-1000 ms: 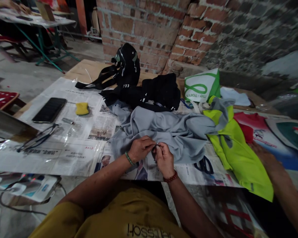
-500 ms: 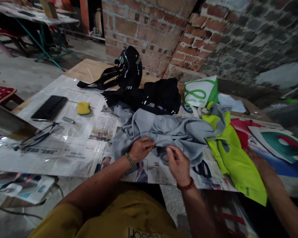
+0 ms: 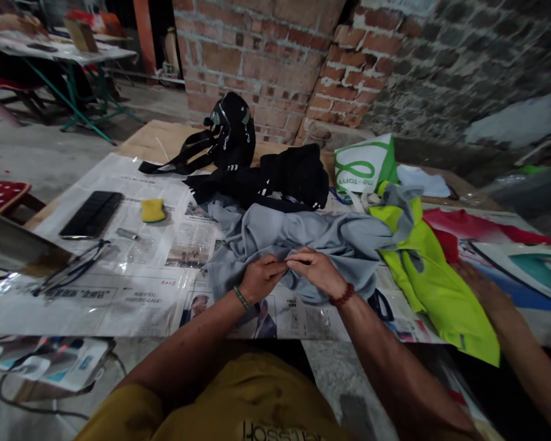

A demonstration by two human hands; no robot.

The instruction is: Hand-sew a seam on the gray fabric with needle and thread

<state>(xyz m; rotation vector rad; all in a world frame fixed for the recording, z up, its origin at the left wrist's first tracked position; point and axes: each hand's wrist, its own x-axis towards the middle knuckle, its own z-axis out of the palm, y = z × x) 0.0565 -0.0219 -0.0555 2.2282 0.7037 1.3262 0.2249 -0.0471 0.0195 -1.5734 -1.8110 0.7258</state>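
A crumpled grey garment (image 3: pixel 303 229) lies on the newspaper in front of me. My left hand (image 3: pixel 262 278), with a green bead bracelet at the wrist, pinches the garment's near edge. My right hand (image 3: pixel 319 269), wearing a red-brown bracelet, has its fingertips pressed together right beside the left ones, over the same cloth. What the right fingertips hold is too small to make out. Dark blue loop handles (image 3: pixel 381 304) show on the paper to the right of the cloth. A yellow-green garment (image 3: pixel 434 275) with grey parts touches the grey one on the right.
Black clothing (image 3: pixel 298 177) and a black bag (image 3: pixel 234 128) lie behind. Leftward on the newspaper (image 3: pixel 133 306) are a yellow sponge (image 3: pixel 153 211), a black phone (image 3: pixel 92 214) and cables (image 3: pixel 76 266). At right, another person's hand (image 3: pixel 477 285) is near an iron (image 3: pixel 532 269). A green-white bag (image 3: pixel 365 162) stands behind.
My right hand has moved left and now meets my left fingertips, where a gap was before. My left hand stays on the cloth. The iron at right has shifted in its position.
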